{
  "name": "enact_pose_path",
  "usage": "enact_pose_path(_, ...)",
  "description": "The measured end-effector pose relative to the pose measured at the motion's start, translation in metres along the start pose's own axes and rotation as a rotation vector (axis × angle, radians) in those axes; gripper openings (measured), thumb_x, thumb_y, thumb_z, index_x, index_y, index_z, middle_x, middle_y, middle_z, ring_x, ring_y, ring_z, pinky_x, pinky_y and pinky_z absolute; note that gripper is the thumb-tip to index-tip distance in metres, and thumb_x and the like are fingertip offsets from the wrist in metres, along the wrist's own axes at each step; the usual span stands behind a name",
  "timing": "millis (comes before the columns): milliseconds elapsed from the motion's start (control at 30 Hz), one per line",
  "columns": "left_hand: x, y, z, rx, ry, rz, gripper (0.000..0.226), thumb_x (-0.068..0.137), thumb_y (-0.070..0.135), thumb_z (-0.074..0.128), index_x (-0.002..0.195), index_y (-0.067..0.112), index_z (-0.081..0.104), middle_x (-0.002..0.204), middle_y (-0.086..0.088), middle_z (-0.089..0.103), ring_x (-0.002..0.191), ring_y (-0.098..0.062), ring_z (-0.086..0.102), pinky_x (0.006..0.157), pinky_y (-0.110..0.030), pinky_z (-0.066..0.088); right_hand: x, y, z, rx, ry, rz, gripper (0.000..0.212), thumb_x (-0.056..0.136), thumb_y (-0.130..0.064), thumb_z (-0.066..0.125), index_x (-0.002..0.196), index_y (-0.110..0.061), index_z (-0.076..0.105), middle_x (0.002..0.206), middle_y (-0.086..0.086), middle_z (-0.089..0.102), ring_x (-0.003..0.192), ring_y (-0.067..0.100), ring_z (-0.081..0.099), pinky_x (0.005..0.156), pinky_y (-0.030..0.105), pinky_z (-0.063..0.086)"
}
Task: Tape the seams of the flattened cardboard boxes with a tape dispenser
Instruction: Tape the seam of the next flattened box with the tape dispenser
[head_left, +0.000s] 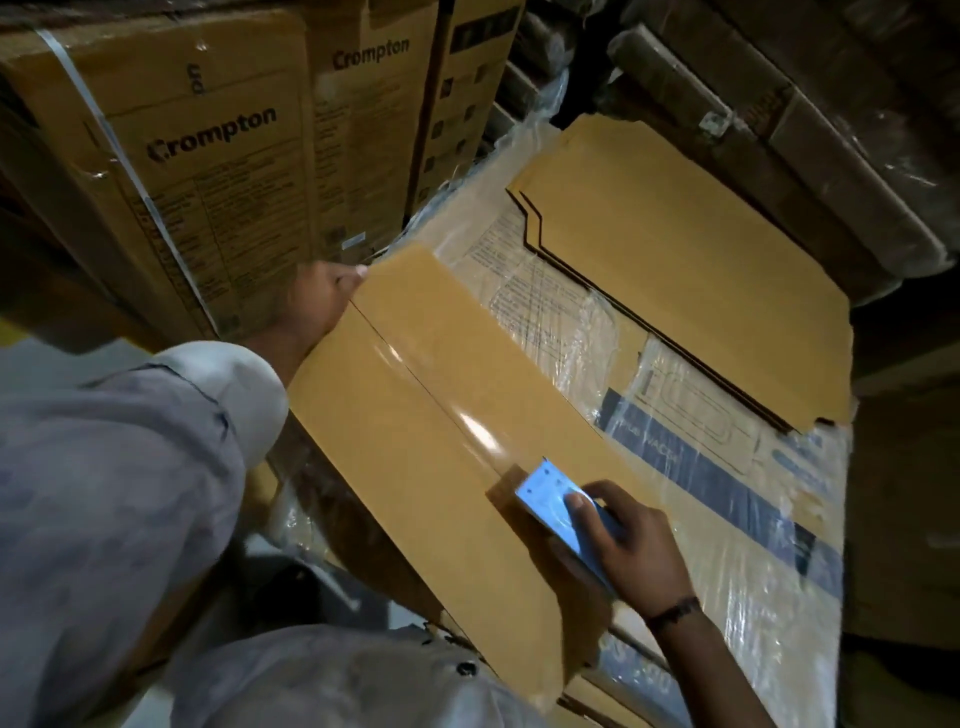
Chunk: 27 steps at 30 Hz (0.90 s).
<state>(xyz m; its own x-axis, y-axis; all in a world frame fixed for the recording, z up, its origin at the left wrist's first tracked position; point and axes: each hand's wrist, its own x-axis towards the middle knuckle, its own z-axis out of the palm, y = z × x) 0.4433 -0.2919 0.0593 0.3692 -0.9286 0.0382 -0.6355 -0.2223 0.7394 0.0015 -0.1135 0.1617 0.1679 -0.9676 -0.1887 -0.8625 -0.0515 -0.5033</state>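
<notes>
A flattened tan cardboard box (395, 447) lies diagonally across the middle, with a dark seam running along it. Glossy clear tape (470, 423) covers the seam from the far end down to the dispenser. My right hand (631, 540) grips a blue-grey tape dispenser (553, 501), pressed on the seam at the lower middle. My left hand (322, 299) holds the far corner of the box at the upper left, fingers curled over its edge.
A second flattened box (691, 280) lies to the right on a plastic-wrapped printed carton (769, 499). Stacked Crompton cartons (208, 145) rise on the left, wrapped bundles (810, 130) on the right. My grey-clad knees (119, 467) fill the lower left.
</notes>
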Motion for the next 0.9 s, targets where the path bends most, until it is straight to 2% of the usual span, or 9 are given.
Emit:
enact_pose_path(67, 0.0, 0.002, -0.001, 0.024, -0.001, 0.002, 0.05, 0.108, 0.052, 0.047, 0.119, 0.014, 0.078, 0.104, -0.015, 0.075, 0.092, -0.035, 0.068, 0.079, -0.037, 0.046, -0.034, 0.022, -0.013, 0.018, 0.019, 0.037, 0.024, 0.099, -0.056, 0.054, 0.098, -0.035, 0.065, 0.075, -0.011, 0.072, 0.068, 0.004, 0.07, 0.056, 0.034, 0.057)
enact_pose_path(233, -0.004, 0.001, -0.006, 0.046, -0.016, 0.023, 0.053, 0.109, 0.054, 0.044, 0.119, 0.013, 0.075, 0.102, -0.016, 0.074, 0.088, -0.034, 0.067, 0.082, -0.043, 0.053, -0.092, 0.076, -0.032, -0.007, 0.0, 0.11, 0.022, 0.099, -0.052, 0.056, 0.102, -0.033, 0.067, 0.061, 0.0, 0.065, 0.053, 0.011, 0.062, 0.051, 0.028, 0.046)
enact_pose_path(367, -0.006, 0.004, -0.006, 0.04, -0.034, 0.038, 0.052, 0.109, 0.052, 0.044, 0.115, 0.009, 0.074, 0.099, -0.017, 0.072, 0.089, -0.035, 0.067, 0.081, -0.042, 0.051, -0.132, 0.119, -0.05, 0.019, 0.026, 0.226, 0.015, 0.095, -0.046, 0.065, 0.104, -0.034, 0.068, 0.065, -0.001, 0.069, 0.055, 0.003, 0.06, 0.059, 0.023, 0.048)
enact_pose_path(467, -0.008, 0.003, -0.006, 0.013, -0.049, 0.062, 0.053, 0.109, 0.053, 0.043, 0.106, 0.009, 0.072, 0.093, -0.015, 0.069, 0.086, -0.035, 0.067, 0.08, -0.04, 0.049, -0.147, 0.135, -0.051, 0.012, 0.013, 0.256, 0.016, 0.095, -0.048, 0.063, 0.104, -0.035, 0.068, 0.067, -0.002, 0.069, 0.06, 0.007, 0.063, 0.064, 0.026, 0.052)
enact_pose_path(533, -0.008, 0.002, -0.006, 0.022, -0.055, 0.084, 0.052, 0.11, 0.052, 0.042, 0.101, 0.01, 0.071, 0.089, -0.014, 0.067, 0.083, -0.035, 0.066, 0.078, -0.039, 0.047, -0.148, 0.141, -0.046, -0.004, 0.016, 0.235, 0.015, 0.096, -0.046, 0.062, 0.1, -0.033, 0.069, 0.065, -0.002, 0.068, 0.058, 0.009, 0.062, 0.062, 0.028, 0.052)
enact_pose_path(667, -0.008, 0.004, -0.006, 0.048, -0.041, 0.075, 0.055, 0.11, 0.051, 0.043, 0.106, 0.005, 0.072, 0.089, -0.014, 0.064, 0.083, -0.033, 0.062, 0.08, -0.038, 0.044, -0.145, 0.149, -0.032, -0.026, 0.023, 0.22, 0.013, 0.097, -0.045, 0.062, 0.096, -0.034, 0.068, 0.061, -0.008, 0.064, 0.053, 0.004, 0.058, 0.054, 0.025, 0.046)
enact_pose_path(800, -0.008, 0.002, -0.008, 0.056, -0.05, 0.109, 0.056, 0.111, 0.051, 0.041, 0.1, 0.005, 0.071, 0.087, -0.017, 0.066, 0.08, -0.033, 0.062, 0.078, -0.036, 0.044, -0.143, 0.158, -0.021, -0.031, -0.014, 0.237, 0.026, 0.098, -0.054, 0.055, 0.1, -0.031, 0.067, 0.067, -0.008, 0.068, 0.058, 0.008, 0.064, 0.056, 0.03, 0.05)
enact_pose_path(900, -0.007, 0.001, -0.009, 0.064, -0.047, 0.131, 0.058, 0.111, 0.053, 0.04, 0.098, 0.007, 0.071, 0.087, -0.019, 0.067, 0.078, -0.034, 0.063, 0.077, -0.036, 0.045, -0.133, 0.162, -0.015, -0.073, -0.029, 0.253, 0.034, 0.095, -0.064, 0.05, 0.1, -0.035, 0.066, 0.07, -0.011, 0.07, 0.062, 0.005, 0.066, 0.06, 0.033, 0.054)
